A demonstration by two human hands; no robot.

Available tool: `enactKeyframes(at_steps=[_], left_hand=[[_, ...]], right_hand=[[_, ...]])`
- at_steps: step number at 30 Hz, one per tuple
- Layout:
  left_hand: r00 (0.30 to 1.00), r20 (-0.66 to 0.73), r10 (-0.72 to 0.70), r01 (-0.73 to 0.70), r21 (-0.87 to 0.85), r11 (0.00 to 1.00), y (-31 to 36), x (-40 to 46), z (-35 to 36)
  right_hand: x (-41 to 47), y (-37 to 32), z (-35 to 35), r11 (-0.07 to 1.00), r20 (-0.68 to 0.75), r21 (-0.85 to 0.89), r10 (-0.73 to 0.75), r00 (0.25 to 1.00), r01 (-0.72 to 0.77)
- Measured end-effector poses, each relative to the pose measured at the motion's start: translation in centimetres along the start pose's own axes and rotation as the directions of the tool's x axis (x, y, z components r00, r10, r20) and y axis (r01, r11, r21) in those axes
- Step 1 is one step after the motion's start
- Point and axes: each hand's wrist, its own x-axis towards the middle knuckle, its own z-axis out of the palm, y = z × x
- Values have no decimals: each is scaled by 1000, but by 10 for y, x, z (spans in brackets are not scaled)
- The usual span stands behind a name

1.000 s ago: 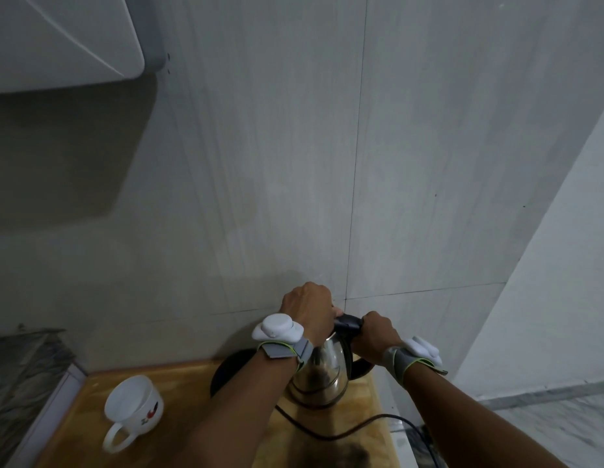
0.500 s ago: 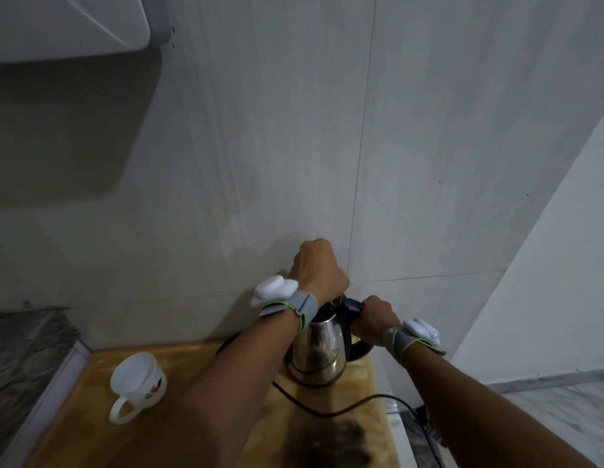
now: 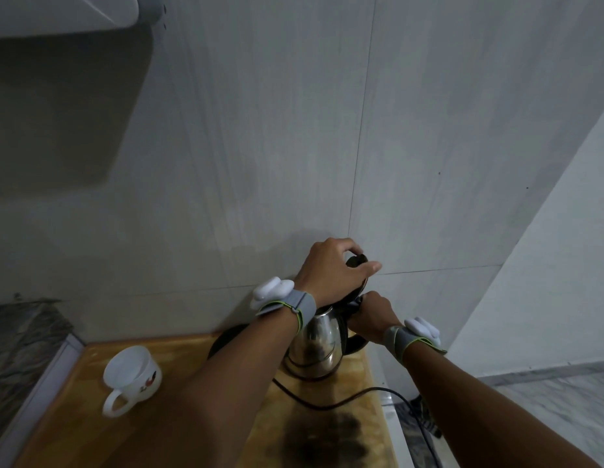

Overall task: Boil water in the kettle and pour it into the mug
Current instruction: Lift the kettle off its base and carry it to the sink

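Note:
A steel kettle [image 3: 315, 346] stands at the back of a wooden table [image 3: 179, 430], close to the wall. My left hand [image 3: 331, 270] grips its black lid [image 3: 357, 261] and holds it tilted up, open above the kettle's mouth. My right hand [image 3: 369, 317] is closed around the black handle at the kettle's right side. A white mug [image 3: 133, 374] with a small red print stands upright to the left of the kettle, handle toward me. My left forearm crosses in front of the kettle's black base [image 3: 222, 339].
A black power cord [image 3: 327, 403] runs from the kettle across the table and off its right edge. A dark scorch mark [image 3: 322, 440] lies on the wood near me. A grey stone counter [image 3: 20, 336] is at the left, marble floor [image 3: 543, 400] at the right.
My left hand has risen from the kettle's top, lifting the lid up and open. My right hand has stayed on the handle. The kettle and mug have not moved on the table.

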Motion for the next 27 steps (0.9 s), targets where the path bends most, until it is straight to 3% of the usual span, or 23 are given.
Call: enactKeyframes(at_steps=[10,27], left_hand=[[998,53,32,-31,-18,999,-5,0,7],[971,-106,-215,219,33,975,-46,-16,-35]], right_hand=[[-1,13,6,988,-59,123,-91,994,97],[-18,11,8,953,-201,247,-125,971,174]])
